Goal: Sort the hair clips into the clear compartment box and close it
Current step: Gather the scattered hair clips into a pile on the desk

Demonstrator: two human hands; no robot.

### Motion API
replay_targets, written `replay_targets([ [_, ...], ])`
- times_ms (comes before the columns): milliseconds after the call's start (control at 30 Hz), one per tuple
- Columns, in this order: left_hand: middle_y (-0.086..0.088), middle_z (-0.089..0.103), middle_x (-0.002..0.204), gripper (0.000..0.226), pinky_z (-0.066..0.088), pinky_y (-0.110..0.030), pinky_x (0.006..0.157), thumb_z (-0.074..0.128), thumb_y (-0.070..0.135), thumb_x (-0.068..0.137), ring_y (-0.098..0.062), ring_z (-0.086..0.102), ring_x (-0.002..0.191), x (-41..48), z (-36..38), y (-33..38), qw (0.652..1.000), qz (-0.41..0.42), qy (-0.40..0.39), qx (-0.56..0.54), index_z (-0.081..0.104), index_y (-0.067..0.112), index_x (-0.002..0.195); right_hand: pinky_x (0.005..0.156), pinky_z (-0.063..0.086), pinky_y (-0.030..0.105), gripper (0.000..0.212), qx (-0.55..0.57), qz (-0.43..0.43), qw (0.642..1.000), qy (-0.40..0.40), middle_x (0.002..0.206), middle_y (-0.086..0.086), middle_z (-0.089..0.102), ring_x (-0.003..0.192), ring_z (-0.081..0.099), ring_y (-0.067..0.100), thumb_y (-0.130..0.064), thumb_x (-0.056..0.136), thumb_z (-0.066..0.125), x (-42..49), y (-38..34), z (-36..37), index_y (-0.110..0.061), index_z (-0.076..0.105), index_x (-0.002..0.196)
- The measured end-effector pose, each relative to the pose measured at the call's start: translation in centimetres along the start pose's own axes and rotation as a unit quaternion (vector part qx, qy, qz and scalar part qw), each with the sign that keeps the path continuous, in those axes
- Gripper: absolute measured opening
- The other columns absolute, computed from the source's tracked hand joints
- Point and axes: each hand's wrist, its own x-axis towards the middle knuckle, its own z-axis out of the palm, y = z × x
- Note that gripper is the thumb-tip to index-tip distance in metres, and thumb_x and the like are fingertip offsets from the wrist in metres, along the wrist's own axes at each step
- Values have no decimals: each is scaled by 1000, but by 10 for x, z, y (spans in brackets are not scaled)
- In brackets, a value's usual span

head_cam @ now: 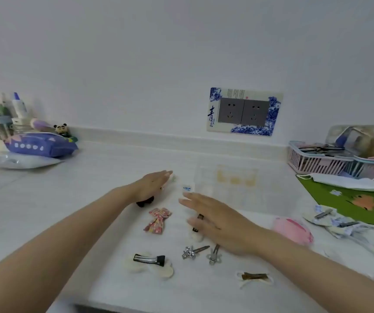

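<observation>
Two bare hands and two bare forearms, nothing more of the person in view. Left hand (153, 185): slim, with long fingers and pale, short nails. Right hand (217, 222): same build, looks a little bigger from being nearer to the camera, nails pale too. Left forearm (68, 236) and right forearm (312, 265): uncovered from the wrist up to the edge of the view. Small shiny spot (161, 188) low on the left hand, too blurred to tell whether it is a ring. Outlines of both hands soft from blur.

counter (64, 213) bare left of floral bow (157, 220); basket (317, 164) crowds right
</observation>
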Motion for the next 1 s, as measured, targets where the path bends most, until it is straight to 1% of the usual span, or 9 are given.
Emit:
replay_targets([
  [133,1,14,159,50,3,-30,115,15,42,101,-15,11,146,8,2,15,999,-9,-27,35,22,27,148,120,6,29,65,35,69,996,-35,156,-26,7,142,0,-7,-66,87,18,1,-1,13,-41,15,147],
  [300,3,12,159,48,0,-32,115,12,39,101,-15,5,146,8,11,30,994,10,-78,75,28,31,145,117,3,21,54,8,70,996,-55,155,-26,5,142,0,-6,-54,95,22,-4,3,15,-39,17,147],
  [500,8,9,159,48,-3,-30,116,11,42,100,-10,1,146,-28,16,34,988,40,-110,103,29,36,144,114,2,18,59,-10,80,995,-61,152,-30,5,141,1,-9,-60,90,18,-15,8,10,-42,17,146],
  [600,12,14,157,46,0,-17,107,13,40,101,-5,5,144,-58,22,43,987,66,-116,93,30,36,144,117,8,20,59,16,81,996,-39,154,-27,13,140,8,-10,-62,88,18,-21,7,10,-44,20,144],
  [700,25,28,142,46,9,3,96,20,46,99,2,23,135,-87,27,55,992,91,-77,33,34,35,141,117,19,27,54,63,70,995,22,151,-25,25,138,20,-8,-64,89,20,-22,3,13,-48,24,141],
  [733,27,27,141,49,11,1,98,24,52,96,5,24,134,-96,24,56,994,95,-55,11,34,38,141,118,19,29,58,74,77,994,31,151,-23,25,138,21,-7,-65,87,19,-24,1,13,-46,24,141],
  [833,33,14,146,75,12,-23,114,48,74,74,10,8,137,-128,10,42,996,62,-54,-18,23,50,141,119,14,29,67,85,84,993,20,154,-23,18,140,14,-6,-67,82,21,-33,-8,13,-42,21,144],
  [933,36,-6,148,108,11,-27,116,64,78,53,10,-2,138,-156,8,27,993,31,-102,45,2,57,140,118,3,23,70,47,74,996,-28,154,-29,4,141,-3,-9,-70,81,22,-46,-18,15,-46,10,145],
  [1000,33,-17,149,118,11,-28,116,67,77,51,9,-4,138,-162,16,27,990,37,-104,83,-7,55,140,117,-2,23,70,17,71,996,-43,154,-29,-3,141,-11,-9,-72,81,18,-50,-21,17,-47,5,145],
])
